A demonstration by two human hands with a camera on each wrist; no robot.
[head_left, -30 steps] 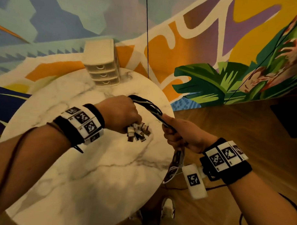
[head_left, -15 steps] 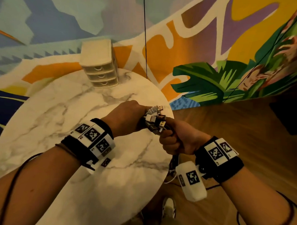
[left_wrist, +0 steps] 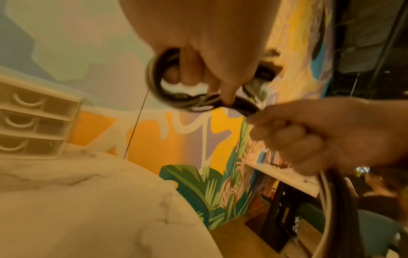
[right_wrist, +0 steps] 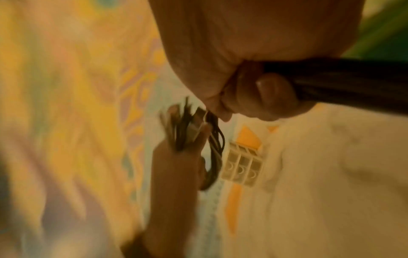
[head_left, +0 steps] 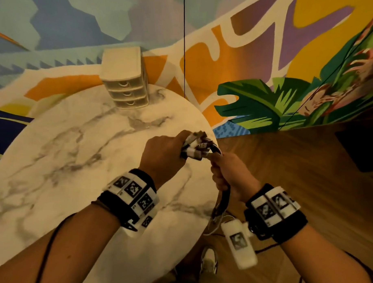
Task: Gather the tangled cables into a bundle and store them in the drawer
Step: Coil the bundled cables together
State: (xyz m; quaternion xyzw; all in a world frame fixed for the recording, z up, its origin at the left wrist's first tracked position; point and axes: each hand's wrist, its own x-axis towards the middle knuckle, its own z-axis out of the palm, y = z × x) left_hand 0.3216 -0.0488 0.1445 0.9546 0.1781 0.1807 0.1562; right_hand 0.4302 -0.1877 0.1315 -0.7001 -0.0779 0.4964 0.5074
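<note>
**Cable bundle held between both hands over the table's right edge**

Your left hand is clenched around one end of the bundle of black and pale grey cables, with a cluster of white and metallic plug ends sticking out past the knuckles. From the left wrist view the cables curve in a tight, glossy loop under the fingers, dark and light strands lying side by side.

Your right hand is fisted around the same bundle just beside the left one, thumb on top. Below the fist the cables hang down past the table rim toward the floor; the right wrist view, which is blurred, shows a thick dark run of them passing under your curled fingers.

The two hands sit close together, nearly touching, above the right edge of the round white marble-look table, whose top is smooth with grey veining.

The small cream plastic drawer unit stands at the far edge of the table against the wall, well apart from your hands. It is boxy, with three stacked drawers, each with a curved handle, all pushed in.

Behind it is a painted mural wall in matte orange, purple, teal and green leaf shapes. To the right lies a wooden plank floor.
</note>
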